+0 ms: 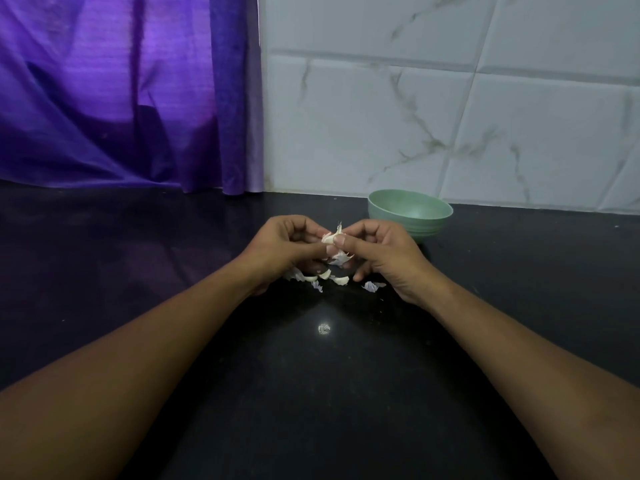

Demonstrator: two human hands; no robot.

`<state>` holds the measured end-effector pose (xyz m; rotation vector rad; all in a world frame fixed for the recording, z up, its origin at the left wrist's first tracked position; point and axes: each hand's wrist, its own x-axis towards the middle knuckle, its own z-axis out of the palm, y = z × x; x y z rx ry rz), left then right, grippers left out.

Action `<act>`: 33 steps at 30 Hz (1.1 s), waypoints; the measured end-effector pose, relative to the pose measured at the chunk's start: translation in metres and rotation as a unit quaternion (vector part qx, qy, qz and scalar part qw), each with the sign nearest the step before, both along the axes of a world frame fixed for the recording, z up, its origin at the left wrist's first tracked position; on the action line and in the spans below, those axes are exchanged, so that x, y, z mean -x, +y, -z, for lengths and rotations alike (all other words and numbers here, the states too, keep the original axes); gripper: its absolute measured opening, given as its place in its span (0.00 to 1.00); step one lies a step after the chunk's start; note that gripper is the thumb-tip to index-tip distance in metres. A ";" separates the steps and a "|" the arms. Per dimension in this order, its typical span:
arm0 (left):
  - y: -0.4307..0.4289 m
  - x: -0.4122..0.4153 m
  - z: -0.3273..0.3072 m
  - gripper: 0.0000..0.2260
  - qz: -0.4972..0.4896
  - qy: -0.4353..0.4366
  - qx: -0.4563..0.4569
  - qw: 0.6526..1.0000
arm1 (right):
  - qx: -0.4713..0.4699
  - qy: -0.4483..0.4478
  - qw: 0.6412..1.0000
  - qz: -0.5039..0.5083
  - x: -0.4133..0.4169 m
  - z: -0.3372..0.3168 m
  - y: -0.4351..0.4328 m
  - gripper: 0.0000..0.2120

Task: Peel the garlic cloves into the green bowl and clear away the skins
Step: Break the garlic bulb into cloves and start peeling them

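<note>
garlic clove (329, 238): papery white, pinched by left hand (289, 249) and right hand (379, 252), fingers curled
skins (323, 277): thin flakes, scattered on glossy black counter (138, 265)
green bowl (410, 211): smooth, round

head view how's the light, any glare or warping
Head view: dim overall. A small bright glare spot sits on the black countertop. The purple curtain glows as if backlit. Grout lines on the tiled wall bow from the wide lens. The garlic clove looks fairly sharp.
</note>
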<state>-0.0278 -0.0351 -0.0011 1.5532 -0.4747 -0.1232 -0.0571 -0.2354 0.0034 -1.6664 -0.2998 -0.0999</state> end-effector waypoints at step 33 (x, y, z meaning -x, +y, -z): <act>0.000 0.000 -0.008 0.11 0.044 0.028 0.002 0.999 | -0.029 0.059 0.995 -0.069 -0.001 -0.008 -0.009 0.11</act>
